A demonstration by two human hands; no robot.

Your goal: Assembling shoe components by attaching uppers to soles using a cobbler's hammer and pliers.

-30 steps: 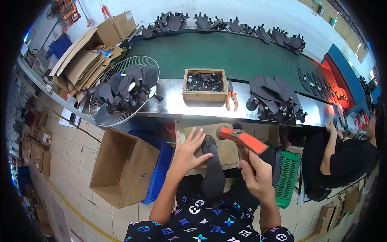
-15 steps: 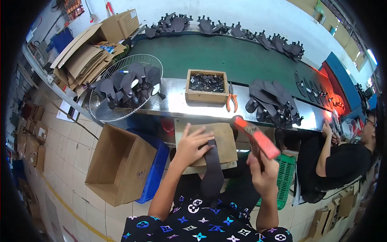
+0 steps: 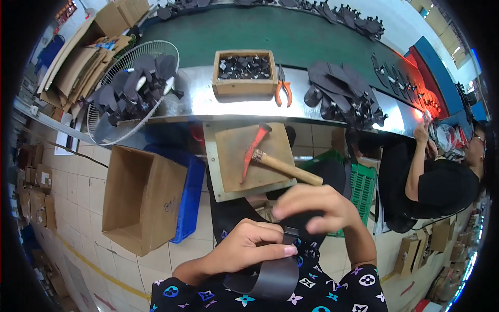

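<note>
- One metal bench [image 3: 197, 96], tiled floor [image 3: 83, 203] below.
- Wooden box [image 3: 244, 88] contains black parts [image 3: 244, 67]; wire basket [image 3: 145, 48], dark pieces [image 3: 122, 86].
- Left hand [image 3: 247, 247] grips curved strap [image 3: 278, 278]; right hand [image 3: 325, 208] is empty, thumb apart.

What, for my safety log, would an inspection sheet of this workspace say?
Surface: board, in front of the metal bench.
Things at hand: hammer lying on the board; bent dark strap, held.
Clutter: box of small parts; pliers; wire basket; dark pile.
Hands: left hand grips the strap; right hand, blurred, open, seems empty.
Cables: dark line at left, perhaps one.
Surroundings: seated person, right; carton and blue bin, left.
</note>
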